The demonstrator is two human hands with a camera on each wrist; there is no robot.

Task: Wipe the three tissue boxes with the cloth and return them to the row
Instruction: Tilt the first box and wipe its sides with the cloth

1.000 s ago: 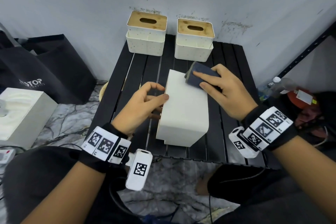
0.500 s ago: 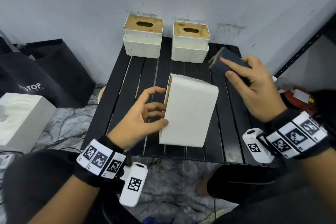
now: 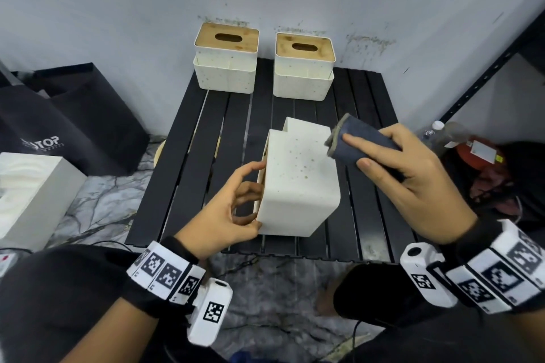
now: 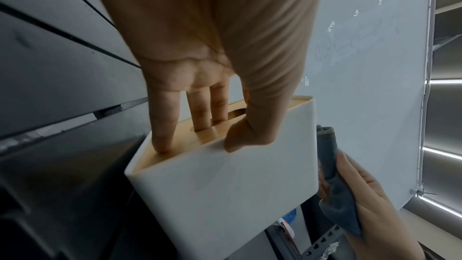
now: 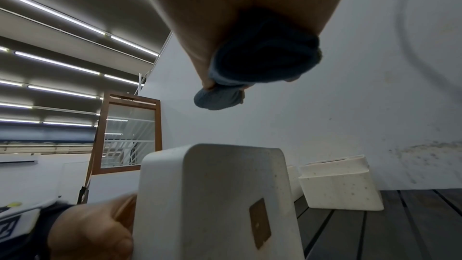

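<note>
left hand (image 3: 224,209): gripping the speckled white tissue box (image 3: 298,183) mid-frame, fingers in its wooden lid slot
right hand (image 3: 413,183): clutching the folded blue-grey cloth (image 3: 358,143) right beside it

I am turning the tissue box (image 3: 298,183) in my left hand (image 3: 224,209): a second ago its plain broad face was up, now a speckled, stepped face is showing at frame centre. My fingers (image 4: 200,110) are reaching into the slot of its wooden lid, thumb on the white edge. My right hand (image 3: 404,183) is lifting the cloth (image 3: 356,141) off the box; it swung out toward the right of the frame, and is now coming back beside the box's upper-right corner.
</note>
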